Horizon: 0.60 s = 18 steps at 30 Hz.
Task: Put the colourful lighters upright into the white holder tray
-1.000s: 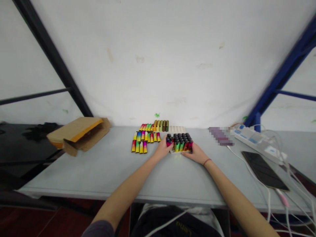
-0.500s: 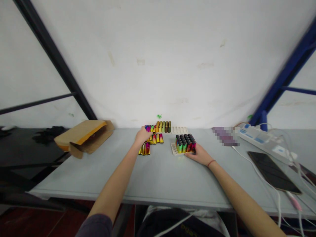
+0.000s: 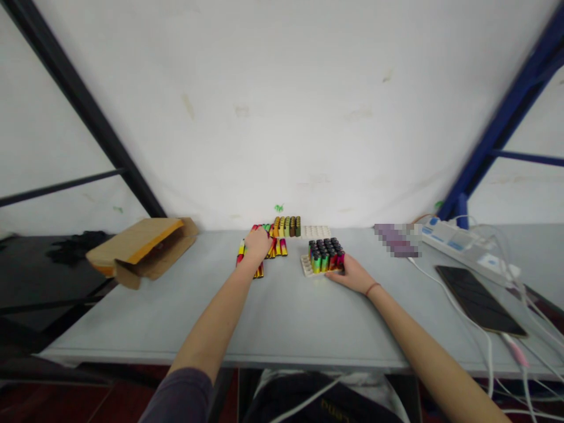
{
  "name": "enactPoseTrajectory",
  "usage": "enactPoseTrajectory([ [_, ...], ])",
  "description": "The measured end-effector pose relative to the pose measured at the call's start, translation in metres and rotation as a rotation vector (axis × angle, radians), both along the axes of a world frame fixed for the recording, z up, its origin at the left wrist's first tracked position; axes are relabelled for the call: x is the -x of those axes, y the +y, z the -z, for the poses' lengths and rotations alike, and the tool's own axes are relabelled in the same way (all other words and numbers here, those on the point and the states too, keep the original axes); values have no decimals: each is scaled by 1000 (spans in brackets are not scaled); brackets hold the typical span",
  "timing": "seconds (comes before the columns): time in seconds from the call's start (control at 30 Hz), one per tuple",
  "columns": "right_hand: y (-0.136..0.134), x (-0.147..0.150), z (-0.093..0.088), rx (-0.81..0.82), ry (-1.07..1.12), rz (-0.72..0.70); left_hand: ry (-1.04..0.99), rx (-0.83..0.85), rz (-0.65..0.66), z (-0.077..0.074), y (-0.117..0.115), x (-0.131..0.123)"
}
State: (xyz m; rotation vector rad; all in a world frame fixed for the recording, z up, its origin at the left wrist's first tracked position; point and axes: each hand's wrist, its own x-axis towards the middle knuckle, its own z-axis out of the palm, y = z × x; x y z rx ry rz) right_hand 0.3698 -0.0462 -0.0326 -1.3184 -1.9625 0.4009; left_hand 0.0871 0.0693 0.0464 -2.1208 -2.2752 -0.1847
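Observation:
My left hand (image 3: 259,243) is over a loose pile of shiny multicoloured cylinders (image 3: 277,249). Its fingers curl down, and whatever is in them is hidden by the back of the hand. At the right, my right hand (image 3: 356,275) grips the right side of a white holed tray (image 3: 307,267), thumb along the front edge and the other fingers mostly hidden. Upright in this tray stand several cylinders with black tops (image 3: 325,251); the tray's left end shows bare holes.
Behind the pile stands a block of yellow and brown cylinders (image 3: 287,225), beside a second white tray (image 3: 316,231). An opened cardboard box (image 3: 141,245) lies at the left. At the right are a phone (image 3: 478,298), a power strip (image 3: 467,249) and white cables.
My left hand has shifted towards the middle and front of the pile, and its fingers look more curled. My right hand stays on the tray. The whole view has shifted slightly.

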Motion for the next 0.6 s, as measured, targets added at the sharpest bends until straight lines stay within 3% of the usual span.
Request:
enactPoseTrajectory([
  [0.33, 0, 0, 1, -1, -26, 27, 64, -167, 63, 14, -8, 6],
  [0.43, 0, 0, 0, 4, -28, 32, 77, -251, 140, 26, -9, 11],
  [0.6, 0, 0, 1, 8, -36, 34, 3, -236, 288, 40, -10, 18],
])
